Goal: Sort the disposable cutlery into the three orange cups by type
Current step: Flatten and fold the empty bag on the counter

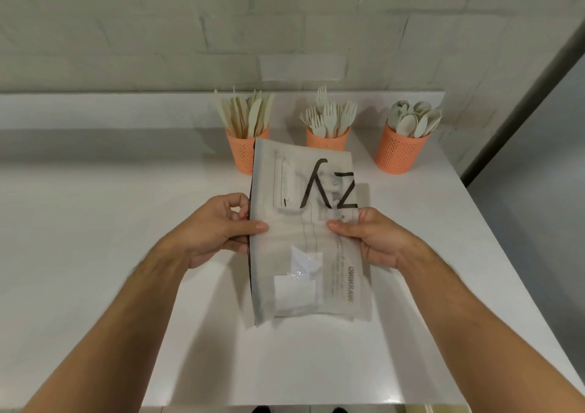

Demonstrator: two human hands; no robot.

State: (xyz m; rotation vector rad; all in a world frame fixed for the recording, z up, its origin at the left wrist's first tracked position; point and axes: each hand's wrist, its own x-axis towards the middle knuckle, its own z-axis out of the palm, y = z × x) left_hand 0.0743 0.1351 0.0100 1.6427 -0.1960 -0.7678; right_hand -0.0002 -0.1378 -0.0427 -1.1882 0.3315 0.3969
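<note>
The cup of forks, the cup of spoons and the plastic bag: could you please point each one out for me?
cup of forks (327, 142), head view, on the orange wall just under its rim.
cup of spoons (399, 153), head view, on the middle of its perforated wall.
plastic bag (304, 238), head view, on its translucent middle between the hands.

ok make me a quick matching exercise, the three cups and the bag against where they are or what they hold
Things:
1. left cup
2. middle cup
3. right cup
4. bag

Matches:
a. spoons
b. held by both hands
c. knives
d. forks

Pairs: 1-c, 2-d, 3-a, 4-b

The left hand and right hand pinch the bag's sides.
</note>
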